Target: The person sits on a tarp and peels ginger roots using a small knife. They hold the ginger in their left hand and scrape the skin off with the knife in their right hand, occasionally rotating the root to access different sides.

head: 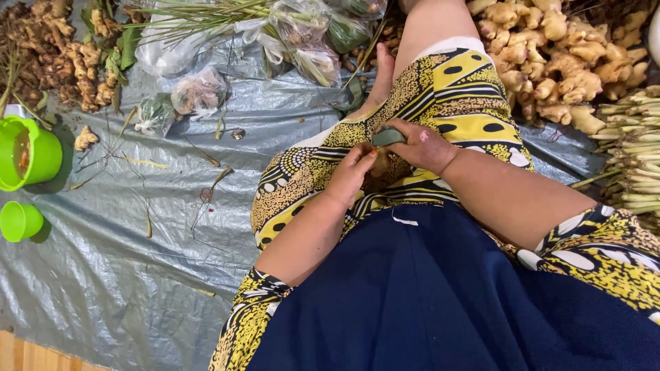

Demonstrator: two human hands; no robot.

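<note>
ginger heap (564, 62) right of leg | cups (27, 154) far left on tarp (137, 275) | bags (199, 93) ahead-left

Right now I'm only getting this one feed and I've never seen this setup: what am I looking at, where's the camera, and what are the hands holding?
There is no machine: a head-worn camera looks down at a seated person's lap. The left hand and right hand meet over a patterned yellow skirt. The right hand grips a small grey-green thing; what it is I cannot tell. The left hand pinches a small brownish piece just below it. A grey plastic sheet covers the floor. On it lie heaps of ginger root, bundled stalks, clear bags of greens and two green cups.
</note>
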